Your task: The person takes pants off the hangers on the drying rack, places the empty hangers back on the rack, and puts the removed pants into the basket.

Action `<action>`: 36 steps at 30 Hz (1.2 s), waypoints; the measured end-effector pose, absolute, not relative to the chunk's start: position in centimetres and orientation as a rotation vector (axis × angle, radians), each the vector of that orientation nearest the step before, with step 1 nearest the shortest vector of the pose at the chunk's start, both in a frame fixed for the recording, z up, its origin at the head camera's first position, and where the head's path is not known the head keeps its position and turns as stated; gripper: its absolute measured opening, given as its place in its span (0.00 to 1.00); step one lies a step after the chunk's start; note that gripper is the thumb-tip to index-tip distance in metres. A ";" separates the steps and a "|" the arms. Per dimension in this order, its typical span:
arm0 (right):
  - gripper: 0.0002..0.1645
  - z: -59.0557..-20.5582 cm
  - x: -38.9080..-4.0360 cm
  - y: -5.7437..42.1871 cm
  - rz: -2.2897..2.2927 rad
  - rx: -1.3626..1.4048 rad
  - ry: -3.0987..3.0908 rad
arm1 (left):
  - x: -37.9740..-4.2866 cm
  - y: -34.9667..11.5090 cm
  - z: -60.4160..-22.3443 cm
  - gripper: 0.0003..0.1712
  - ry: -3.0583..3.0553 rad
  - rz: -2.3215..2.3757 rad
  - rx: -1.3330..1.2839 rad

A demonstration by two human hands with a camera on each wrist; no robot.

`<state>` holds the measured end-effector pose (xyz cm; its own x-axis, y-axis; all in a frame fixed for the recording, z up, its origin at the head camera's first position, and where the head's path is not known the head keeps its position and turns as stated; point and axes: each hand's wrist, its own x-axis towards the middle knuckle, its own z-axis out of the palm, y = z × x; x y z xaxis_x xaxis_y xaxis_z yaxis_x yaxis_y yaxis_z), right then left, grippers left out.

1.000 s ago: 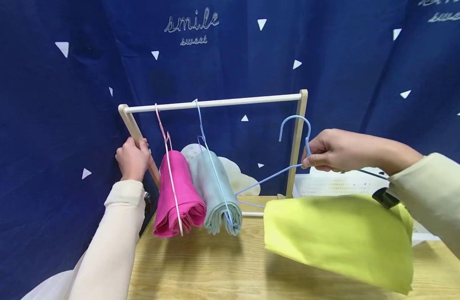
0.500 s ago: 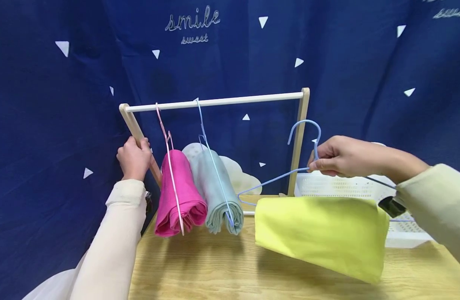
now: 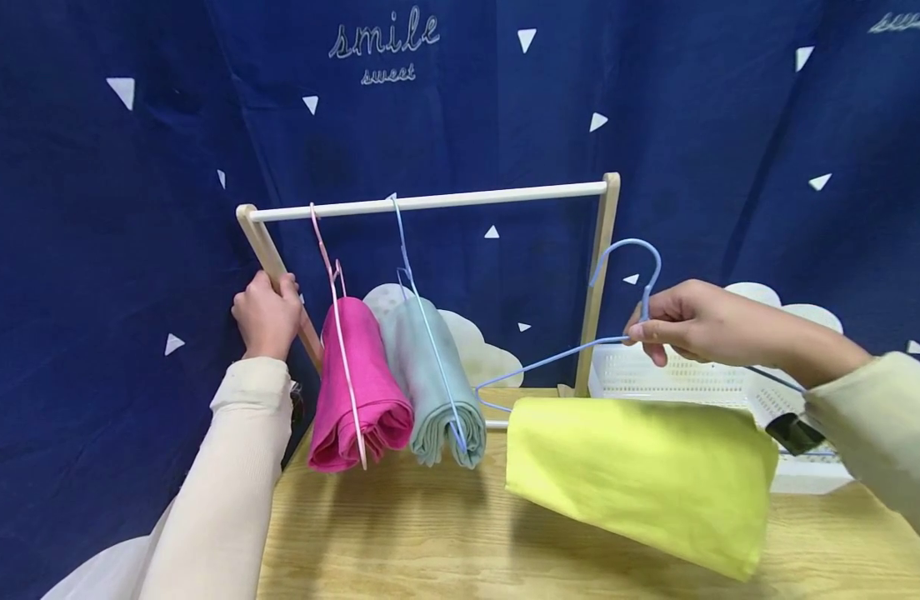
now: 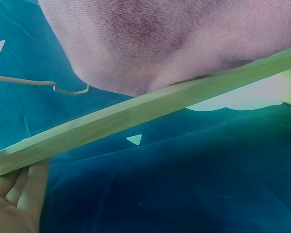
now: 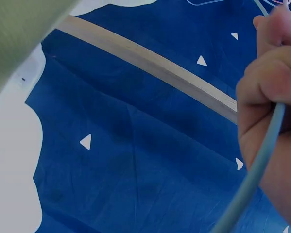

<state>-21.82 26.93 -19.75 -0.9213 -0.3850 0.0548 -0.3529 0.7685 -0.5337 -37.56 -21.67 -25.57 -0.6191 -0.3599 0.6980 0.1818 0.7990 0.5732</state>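
- One wooden table (image 3: 400, 542) with pale grain spans the foreground.
- One yellow cloth (image 3: 640, 479) hangs above it on a blue hanger (image 3: 550, 360).
- The right hand (image 3: 685, 321) pinches that hanger just below its hook (the hook curves free, beside the bar's right end).
- Two rolled cloths, a pink cloth (image 3: 370, 375) and a teal cloth (image 3: 418, 367), hang from one rack (image 3: 497, 197) on two more hangers, three altogether.
- The left hand (image 3: 267, 315) grips the rack's left post.
- One white perforated basket (image 3: 670, 379) stands at right.
- One navy curtain (image 3: 167, 208) with white triangles backs everything.
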 end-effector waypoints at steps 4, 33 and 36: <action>0.21 -20.0 -21.7 26.8 -0.869 -0.593 2.946 | -37.7 -21.7 -25.6 0.18 -2.103 -0.773 0.135; 0.18 -24.6 -18.2 25.7 -1.180 -0.600 3.096 | -37.6 -21.7 -25.3 0.19 -2.115 -0.778 0.138; 0.18 -25.0 -18.0 25.4 -1.209 -0.559 3.085 | -37.6 -21.6 -25.5 0.19 -2.109 -0.783 0.135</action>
